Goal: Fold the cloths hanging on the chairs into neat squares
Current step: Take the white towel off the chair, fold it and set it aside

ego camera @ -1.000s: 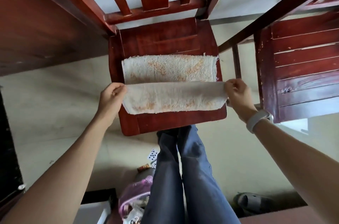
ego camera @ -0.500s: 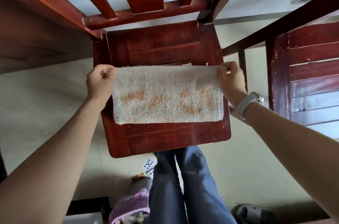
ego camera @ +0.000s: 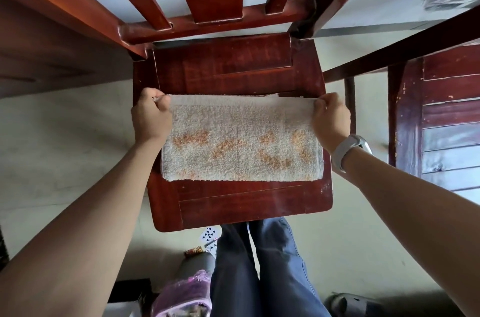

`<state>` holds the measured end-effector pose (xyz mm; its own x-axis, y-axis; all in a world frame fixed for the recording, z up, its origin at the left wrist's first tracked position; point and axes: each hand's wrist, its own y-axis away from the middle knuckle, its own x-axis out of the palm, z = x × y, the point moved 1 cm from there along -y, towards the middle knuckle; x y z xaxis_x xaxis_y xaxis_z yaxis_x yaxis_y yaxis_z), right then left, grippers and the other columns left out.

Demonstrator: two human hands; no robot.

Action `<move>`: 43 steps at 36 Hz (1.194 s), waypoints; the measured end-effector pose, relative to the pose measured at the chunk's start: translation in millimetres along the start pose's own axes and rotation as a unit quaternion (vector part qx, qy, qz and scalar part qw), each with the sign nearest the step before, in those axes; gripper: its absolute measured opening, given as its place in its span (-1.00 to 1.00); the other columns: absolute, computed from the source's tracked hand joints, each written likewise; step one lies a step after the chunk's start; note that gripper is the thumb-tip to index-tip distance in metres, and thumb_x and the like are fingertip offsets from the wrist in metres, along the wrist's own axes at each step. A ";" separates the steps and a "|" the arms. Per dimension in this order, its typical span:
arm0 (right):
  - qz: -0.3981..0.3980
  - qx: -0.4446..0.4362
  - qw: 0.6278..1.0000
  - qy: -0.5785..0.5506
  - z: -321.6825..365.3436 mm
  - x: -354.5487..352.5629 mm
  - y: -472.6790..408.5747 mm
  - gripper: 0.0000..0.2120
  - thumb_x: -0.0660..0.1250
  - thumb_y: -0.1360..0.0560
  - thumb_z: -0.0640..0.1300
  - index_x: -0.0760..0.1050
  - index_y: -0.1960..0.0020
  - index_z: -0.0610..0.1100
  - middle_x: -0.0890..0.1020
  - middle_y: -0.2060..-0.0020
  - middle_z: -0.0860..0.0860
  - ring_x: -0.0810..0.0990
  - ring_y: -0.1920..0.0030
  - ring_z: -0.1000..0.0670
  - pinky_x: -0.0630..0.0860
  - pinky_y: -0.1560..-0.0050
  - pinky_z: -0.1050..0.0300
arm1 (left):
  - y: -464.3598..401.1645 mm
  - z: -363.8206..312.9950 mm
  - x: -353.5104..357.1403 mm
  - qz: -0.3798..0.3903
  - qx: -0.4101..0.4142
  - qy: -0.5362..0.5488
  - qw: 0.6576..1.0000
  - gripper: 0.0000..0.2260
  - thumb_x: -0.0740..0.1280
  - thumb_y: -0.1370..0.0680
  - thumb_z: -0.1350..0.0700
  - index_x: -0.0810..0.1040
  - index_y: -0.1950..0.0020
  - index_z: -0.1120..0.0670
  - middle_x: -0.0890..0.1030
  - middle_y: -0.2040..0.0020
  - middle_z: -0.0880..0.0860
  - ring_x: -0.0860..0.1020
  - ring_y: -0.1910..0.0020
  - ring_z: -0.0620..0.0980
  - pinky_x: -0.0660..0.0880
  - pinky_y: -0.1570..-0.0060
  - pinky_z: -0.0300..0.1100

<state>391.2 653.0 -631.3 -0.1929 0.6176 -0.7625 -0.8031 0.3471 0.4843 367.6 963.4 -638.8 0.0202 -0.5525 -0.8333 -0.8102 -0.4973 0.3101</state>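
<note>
Head view: both hands [ego camera: 151,119] [ego camera: 331,119] pinch folded cloth [ego camera: 241,145] on chair seat [ego camera: 241,202].

Pale floor [ego camera: 65,150] all round; a second red-brown slatted chair [ego camera: 446,119] at right; playing cards [ego camera: 209,235] lie below.

A white towel [ego camera: 241,139] with orange blotches lies folded on the red wooden chair seat [ego camera: 241,202]. The left hand [ego camera: 150,118] pinches its corner at 10 o'clock, the right hand [ego camera: 331,119] the one at 2 o'clock.
</note>
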 end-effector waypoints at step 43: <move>-0.020 -0.286 0.953 0.093 -22.2 25.9 52.2 -0.58 0.02 -0.51 -0.19 0.18 -0.37 -0.16 0.33 -0.36 -0.26 0.25 -0.40 -0.21 0.13 -0.41 -0.27 | 73.6 15.2 28.3 0.076 0.224 -0.209 0.949 -0.48 0.02 -0.55 -0.14 0.10 -0.49 -0.05 0.05 -0.52 0.13 -0.08 -0.50 0.17 -0.17 -0.38 0.27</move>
<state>331.8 671.5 -635.3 -0.2089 0.4583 -0.8639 -0.9779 -0.1072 0.1796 299.7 921.3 -646.6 -0.2743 -0.2348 -0.9326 -0.9550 -0.0470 0.2927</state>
